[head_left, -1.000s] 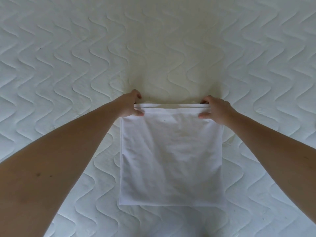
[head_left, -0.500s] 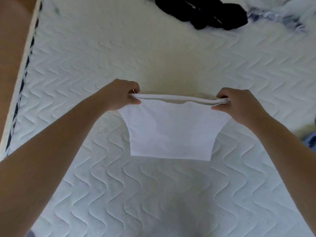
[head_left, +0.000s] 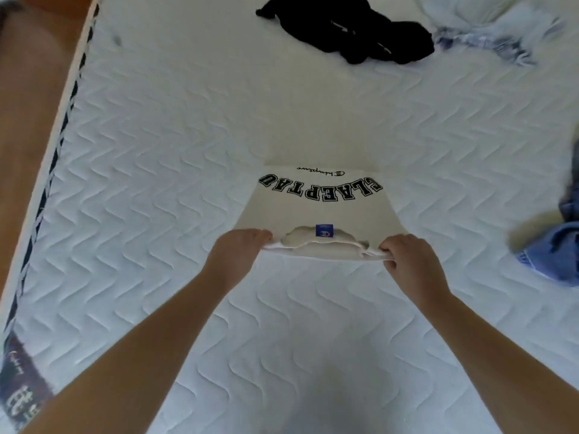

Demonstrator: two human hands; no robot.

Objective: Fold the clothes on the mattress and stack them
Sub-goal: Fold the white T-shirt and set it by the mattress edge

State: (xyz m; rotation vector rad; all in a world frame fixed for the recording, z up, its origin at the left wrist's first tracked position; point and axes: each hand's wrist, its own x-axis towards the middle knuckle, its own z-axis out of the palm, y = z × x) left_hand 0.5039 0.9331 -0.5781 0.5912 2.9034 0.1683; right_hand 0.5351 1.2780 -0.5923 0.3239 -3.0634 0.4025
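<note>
The folded white cotton T-shirt with arched black lettering [head_left: 316, 211] lies stretched out over the middle of the white quilted mattress [head_left: 188, 136], its near edge lifted and its far edge seemingly resting on the surface. Your left hand [head_left: 241, 249] pinches the near left corner and your right hand [head_left: 404, 258] clamps the near right corner, fingers curled round the layered edge. You can expect it to be light, soft and limp: it will likely sag between your grips and the layers may slide apart, so hold all layers together at the corners. The crumpled black garment [head_left: 347, 32] at the far side and the blue denim piece [head_left: 557, 245] at the right appear unfolded.
</note>
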